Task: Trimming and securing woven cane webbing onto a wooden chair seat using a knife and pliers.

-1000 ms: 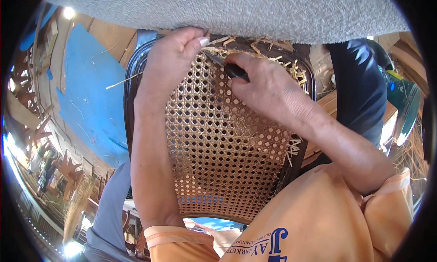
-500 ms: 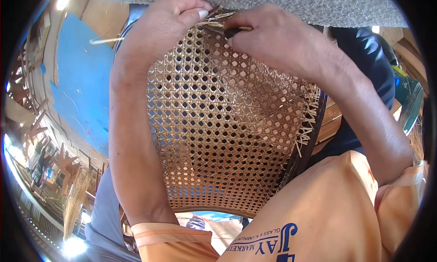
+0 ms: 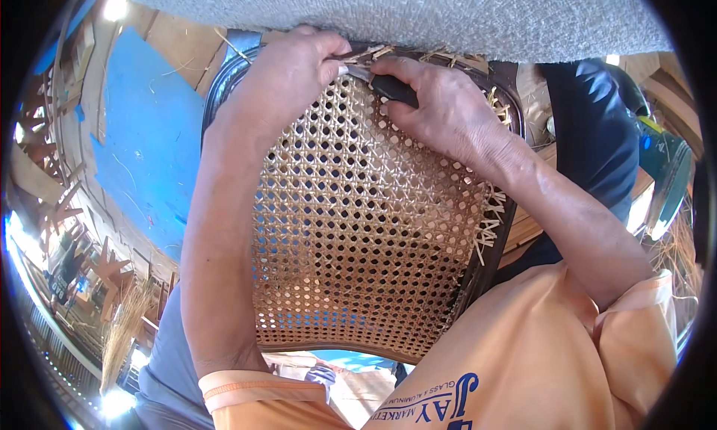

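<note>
The left hand [image 3: 297, 67] is resting at the far edge of a woven cane panel [image 3: 358, 183], with its back turned up and its wrist bending a little to the right. Its fingers are curling toward the thumb, and the thumb is pointing to the right, close to the loose cane strips [image 3: 370, 54]. This left grip is looking closed, but I cannot tell if a strip is being held inside it. The left forearm is standing almost straight up from the orange sleeve [image 3: 239, 393], covering part of the left side of the panel.

The right hand [image 3: 447, 105] is gripping a knife [image 3: 394, 91] by its black handle. The index finger is lying bent along the upper side of the handle, and the thumb is supporting from below. The blade is pointing to the left, toward the left thumb, just beside the edge of the panel. The right forearm is slanting from the lower right to the upper left, with its elbow bending outward.

The panel is lying in a dark frame [image 3: 476, 274] before the person's body, below and between the two hands, and short cane ends are sticking out along its right side.
</note>
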The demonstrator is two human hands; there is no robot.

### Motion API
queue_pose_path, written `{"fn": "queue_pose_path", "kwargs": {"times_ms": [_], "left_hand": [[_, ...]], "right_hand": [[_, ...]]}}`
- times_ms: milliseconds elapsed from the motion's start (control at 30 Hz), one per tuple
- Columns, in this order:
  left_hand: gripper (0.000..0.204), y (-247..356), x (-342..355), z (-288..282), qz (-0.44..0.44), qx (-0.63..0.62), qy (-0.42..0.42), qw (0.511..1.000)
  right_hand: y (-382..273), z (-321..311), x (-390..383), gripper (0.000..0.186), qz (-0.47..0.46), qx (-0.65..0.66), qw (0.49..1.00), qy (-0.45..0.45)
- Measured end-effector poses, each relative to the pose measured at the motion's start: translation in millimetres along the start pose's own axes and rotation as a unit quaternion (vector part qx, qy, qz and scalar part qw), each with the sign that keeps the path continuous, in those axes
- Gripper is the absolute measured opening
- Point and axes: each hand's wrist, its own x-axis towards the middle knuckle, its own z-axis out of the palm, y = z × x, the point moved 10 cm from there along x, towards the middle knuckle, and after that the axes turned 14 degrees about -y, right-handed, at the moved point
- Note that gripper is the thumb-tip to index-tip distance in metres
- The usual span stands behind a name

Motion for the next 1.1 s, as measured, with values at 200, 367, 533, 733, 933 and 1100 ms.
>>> {"fn": "queue_pose_path", "kwargs": {"times_ms": [200,367,533,733,933,1100], "left_hand": [[0.022,8.0,-0.3,-8.8,0.051,0.028,0.016,0.998],[0.018,8.2,-1.1,-11.9,0.03,-0.032,-0.011,0.999],[0.018,-1.9,2.7,-4.5,0.029,-0.058,-0.028,0.998],[0.019,-3.9,-0.7,-5.5,0.019,-0.063,-0.012,0.998],[0.017,-9.1,5.3,-8.0,0.028,-0.107,-0.02,0.994],[0.019,-10.6,3.5,-5.7,0.014,-0.15,-0.024,0.988]], "right_hand": [[0.3,-0.7,6.4,0.044,0.008,-0.07,0.997,-0.022],[-17.5,-14.3,1.8,0.038,0.04,-0.176,0.984,-0.008],[-21.3,-18.0,17.6,0.027,0.067,-0.155,0.983,-0.072],[21.0,5.0,9.4,0.03,0.208,0.239,0.933,-0.17],[-7.7,-14.2,6.1,0.042,-0.069,-0.198,0.975,0.069],[-6.1,-19.8,13.2,0.03,-0.006,-0.133,0.99,-0.045]]}}
